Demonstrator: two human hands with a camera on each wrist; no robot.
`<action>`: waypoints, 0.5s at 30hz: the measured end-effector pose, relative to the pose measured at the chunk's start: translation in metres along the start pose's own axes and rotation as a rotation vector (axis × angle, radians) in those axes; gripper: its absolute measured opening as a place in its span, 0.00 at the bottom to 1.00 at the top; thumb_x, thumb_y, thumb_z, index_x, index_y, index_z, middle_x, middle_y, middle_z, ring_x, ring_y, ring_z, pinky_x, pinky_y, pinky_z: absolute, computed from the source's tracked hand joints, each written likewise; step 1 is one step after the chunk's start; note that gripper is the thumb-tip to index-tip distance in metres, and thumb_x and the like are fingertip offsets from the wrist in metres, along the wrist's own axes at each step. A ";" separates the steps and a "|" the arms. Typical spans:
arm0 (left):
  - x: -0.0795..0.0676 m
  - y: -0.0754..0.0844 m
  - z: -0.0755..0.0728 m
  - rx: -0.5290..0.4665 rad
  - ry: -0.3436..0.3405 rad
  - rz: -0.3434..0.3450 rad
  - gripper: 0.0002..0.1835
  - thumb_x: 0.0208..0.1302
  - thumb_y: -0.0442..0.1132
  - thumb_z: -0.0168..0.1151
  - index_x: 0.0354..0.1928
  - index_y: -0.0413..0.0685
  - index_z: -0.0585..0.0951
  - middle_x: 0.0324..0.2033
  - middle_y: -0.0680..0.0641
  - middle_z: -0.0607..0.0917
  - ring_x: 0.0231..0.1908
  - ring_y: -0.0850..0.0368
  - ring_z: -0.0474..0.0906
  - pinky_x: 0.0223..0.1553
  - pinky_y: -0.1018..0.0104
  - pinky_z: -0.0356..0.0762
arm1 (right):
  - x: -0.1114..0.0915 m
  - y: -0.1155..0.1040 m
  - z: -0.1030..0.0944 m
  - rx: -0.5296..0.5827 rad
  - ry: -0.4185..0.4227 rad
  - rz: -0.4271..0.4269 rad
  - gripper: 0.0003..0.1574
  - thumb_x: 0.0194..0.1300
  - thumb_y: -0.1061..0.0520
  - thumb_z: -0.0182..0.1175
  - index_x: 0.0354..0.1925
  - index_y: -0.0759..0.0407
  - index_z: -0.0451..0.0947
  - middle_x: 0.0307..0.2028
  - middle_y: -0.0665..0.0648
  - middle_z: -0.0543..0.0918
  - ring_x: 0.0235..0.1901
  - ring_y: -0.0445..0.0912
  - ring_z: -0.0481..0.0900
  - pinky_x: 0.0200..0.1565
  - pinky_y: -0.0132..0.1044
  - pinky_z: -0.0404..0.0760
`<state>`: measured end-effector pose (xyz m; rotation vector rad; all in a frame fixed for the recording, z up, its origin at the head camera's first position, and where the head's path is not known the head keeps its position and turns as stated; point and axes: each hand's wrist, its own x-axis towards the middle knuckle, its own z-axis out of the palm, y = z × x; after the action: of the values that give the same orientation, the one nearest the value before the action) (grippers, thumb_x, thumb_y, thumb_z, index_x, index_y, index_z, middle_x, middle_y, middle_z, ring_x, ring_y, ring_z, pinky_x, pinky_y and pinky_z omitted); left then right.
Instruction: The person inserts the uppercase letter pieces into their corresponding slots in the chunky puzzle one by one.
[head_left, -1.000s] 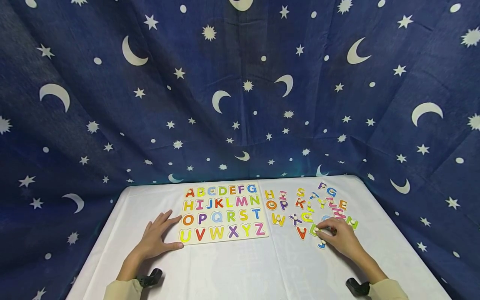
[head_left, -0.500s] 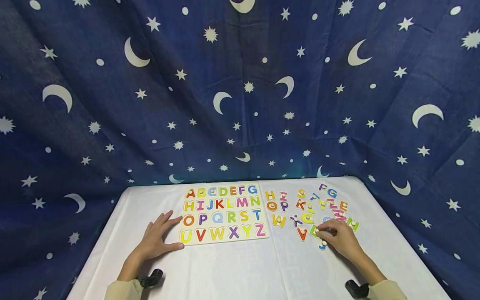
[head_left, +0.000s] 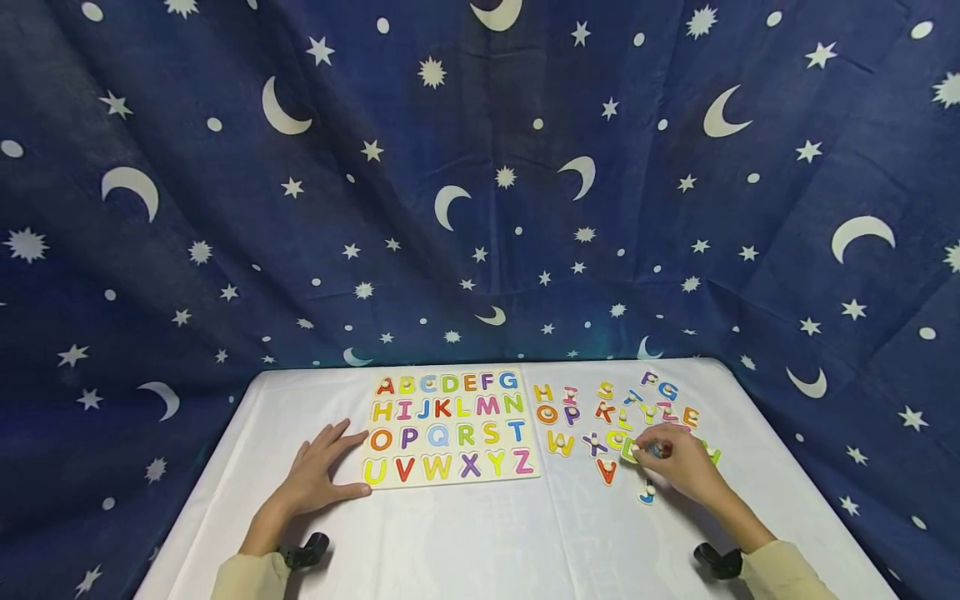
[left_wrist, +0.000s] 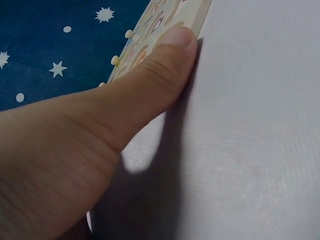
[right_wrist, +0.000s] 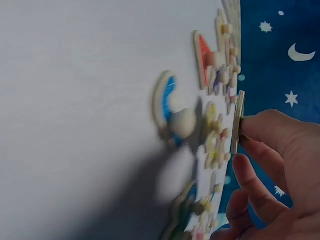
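Observation:
A pale wooden alphabet board (head_left: 534, 454) with coloured letters lies on the table. My left hand (head_left: 318, 471) spreads its fingers at its left side, fingertip and thumb touching the edge; in the left wrist view the thumb (left_wrist: 165, 65) lies straight along the board. My right hand (head_left: 686, 467) pinches the knob of a green letter D piece (head_left: 628, 451). Seen edge-on in the right wrist view, that letter D piece (right_wrist: 238, 122) is held up off the table. Below it lie a blue J piece (head_left: 647, 493) and, to the left, a red V piece (head_left: 607, 472).
Several loose knobbed letters lie right of the board, among them a yellow W (head_left: 559, 443), an orange O (head_left: 547, 414) and a red K (head_left: 604, 412). Knobs stand on the board's A, B and C. A starry dark blue curtain (head_left: 480, 208) hangs behind the white table.
My right hand has raised the green D from among the loose letters, moving slightly away from the J piece. The left hand stays at the board; the head view has shifted a little.

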<state>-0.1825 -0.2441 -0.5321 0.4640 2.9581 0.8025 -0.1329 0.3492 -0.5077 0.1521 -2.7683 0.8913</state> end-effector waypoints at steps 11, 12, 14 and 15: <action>0.004 0.008 -0.008 0.063 -0.021 0.001 0.51 0.41 0.64 0.82 0.69 0.54 0.76 0.73 0.32 0.67 0.73 0.28 0.57 0.69 0.22 0.51 | 0.038 -0.032 0.014 0.113 -0.032 0.007 0.08 0.61 0.57 0.74 0.41 0.51 0.89 0.39 0.51 0.89 0.34 0.46 0.77 0.29 0.34 0.73; 0.004 0.008 -0.008 0.064 -0.025 -0.002 0.51 0.41 0.64 0.82 0.69 0.54 0.76 0.73 0.32 0.67 0.73 0.28 0.57 0.69 0.23 0.52 | 0.043 -0.036 0.017 0.120 -0.030 0.002 0.08 0.61 0.57 0.74 0.41 0.51 0.89 0.40 0.51 0.89 0.35 0.46 0.78 0.30 0.33 0.73; 0.003 0.009 -0.009 0.065 -0.034 -0.011 0.51 0.41 0.64 0.82 0.70 0.54 0.76 0.73 0.32 0.67 0.73 0.28 0.57 0.69 0.23 0.52 | 0.051 -0.044 0.023 0.140 -0.029 -0.002 0.08 0.61 0.57 0.74 0.41 0.52 0.89 0.39 0.52 0.88 0.34 0.47 0.78 0.31 0.34 0.74; 0.003 0.009 -0.009 0.067 -0.039 -0.016 0.51 0.41 0.64 0.82 0.70 0.54 0.76 0.73 0.32 0.66 0.73 0.28 0.57 0.69 0.24 0.53 | 0.056 -0.049 0.026 0.152 -0.026 -0.006 0.08 0.61 0.58 0.74 0.41 0.52 0.89 0.39 0.52 0.88 0.34 0.47 0.78 0.31 0.34 0.75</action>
<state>-0.1838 -0.2399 -0.5196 0.4536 2.9558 0.6868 -0.1837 0.2927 -0.4866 0.1983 -2.7208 1.1054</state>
